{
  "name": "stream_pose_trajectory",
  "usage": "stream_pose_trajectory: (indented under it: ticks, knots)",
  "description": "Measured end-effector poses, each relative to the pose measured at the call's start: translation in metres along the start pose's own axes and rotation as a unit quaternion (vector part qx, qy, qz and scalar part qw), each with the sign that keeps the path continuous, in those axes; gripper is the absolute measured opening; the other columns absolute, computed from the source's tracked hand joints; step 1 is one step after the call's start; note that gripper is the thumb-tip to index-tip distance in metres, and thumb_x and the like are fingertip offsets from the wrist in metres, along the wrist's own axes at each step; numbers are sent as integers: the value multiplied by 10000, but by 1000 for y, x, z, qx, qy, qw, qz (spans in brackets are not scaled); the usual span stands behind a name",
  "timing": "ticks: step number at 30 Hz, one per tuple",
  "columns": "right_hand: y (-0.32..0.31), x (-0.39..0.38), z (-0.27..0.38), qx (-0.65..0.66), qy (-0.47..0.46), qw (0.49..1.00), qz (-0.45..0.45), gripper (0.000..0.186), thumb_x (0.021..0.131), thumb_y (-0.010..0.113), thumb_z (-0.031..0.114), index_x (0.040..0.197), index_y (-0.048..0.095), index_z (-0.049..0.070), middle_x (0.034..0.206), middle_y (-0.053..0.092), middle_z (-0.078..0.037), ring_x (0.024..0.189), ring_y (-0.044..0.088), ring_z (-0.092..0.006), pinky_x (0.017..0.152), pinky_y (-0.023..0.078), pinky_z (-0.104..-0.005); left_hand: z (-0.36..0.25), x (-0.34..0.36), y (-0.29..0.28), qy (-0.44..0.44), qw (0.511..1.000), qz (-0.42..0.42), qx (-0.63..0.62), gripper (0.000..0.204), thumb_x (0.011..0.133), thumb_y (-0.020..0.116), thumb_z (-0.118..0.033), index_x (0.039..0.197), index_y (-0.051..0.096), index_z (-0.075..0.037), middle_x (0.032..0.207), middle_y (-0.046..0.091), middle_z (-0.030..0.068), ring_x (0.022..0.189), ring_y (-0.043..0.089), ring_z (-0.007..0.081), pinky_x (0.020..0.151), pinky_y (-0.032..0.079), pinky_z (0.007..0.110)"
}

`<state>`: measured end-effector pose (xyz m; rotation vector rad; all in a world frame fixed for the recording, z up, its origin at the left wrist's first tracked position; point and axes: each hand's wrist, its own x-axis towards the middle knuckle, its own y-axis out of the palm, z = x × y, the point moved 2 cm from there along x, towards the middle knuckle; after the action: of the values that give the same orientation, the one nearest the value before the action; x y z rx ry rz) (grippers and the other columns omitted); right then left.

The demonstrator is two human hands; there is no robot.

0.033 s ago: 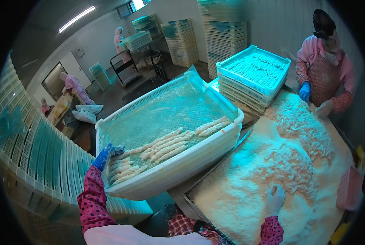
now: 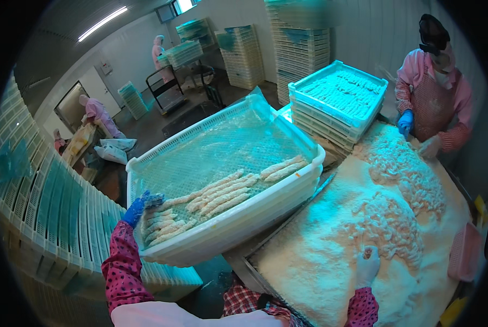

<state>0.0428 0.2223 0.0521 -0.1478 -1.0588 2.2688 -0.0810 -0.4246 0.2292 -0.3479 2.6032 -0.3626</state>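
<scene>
Go gently with your right hand (image 2: 367, 268), fingers curled at the coated strips (image 2: 390, 226) heaped on pale crumbs (image 2: 304, 259), and your left hand (image 2: 139, 210) light at the tray (image 2: 230, 234)'s left end; I can't tell whether either pinches anything.

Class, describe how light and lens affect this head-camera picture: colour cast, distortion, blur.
Head view: cyan light tints the middle tray stack and part of the crumb heap; head view: the fisheye bends the crate stack at left, with black corners; head view: a smear blurs the upper right of the tall rear stack.

The head-worn fisheye looks down across the nearby tray (image 2: 238, 215).
</scene>
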Motion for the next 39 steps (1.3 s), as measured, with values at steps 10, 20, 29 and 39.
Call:
stream_pose_trajectory:
  ticks: [10,20,29,39]
  knots:
    - [-62,-35,49,98,-83,990,62,181,788,666,140,928,607,43,882,620,-112,845,605,-229,771,463,-340,-29,-100,125,485,833,94,247,433,915,486,-165,1301,434,25,1308,476,183,1217,445,296,1029,325,369]
    - [-50,-99,-9,67,-30,995,61,574,881,569,336,1307,414,-16,1228,497,-256,1155,470,-381,960,384,-418,120,-116,452,487,805,264,211,437,865,567,-249,1235,495,-29,1142,556,209,1033,535,371,880,431,424]
    - [10,-16,16,-79,-171,982,13,495,847,583,269,1231,477,-25,1061,579,-194,917,562,-345,808,450,-388,119,-163,493,535,702,288,372,444,758,636,-210,1150,520,-35,1089,561,150,926,551,337,762,444,432]
    - [-90,-22,1,-21,-174,984,-42,191,835,618,163,998,609,64,965,629,-105,853,622,-228,737,496,-322,73,-170,488,401,758,487,162,335,811,608,-87,1144,567,-112,1061,607,151,928,600,331,766,492,382]
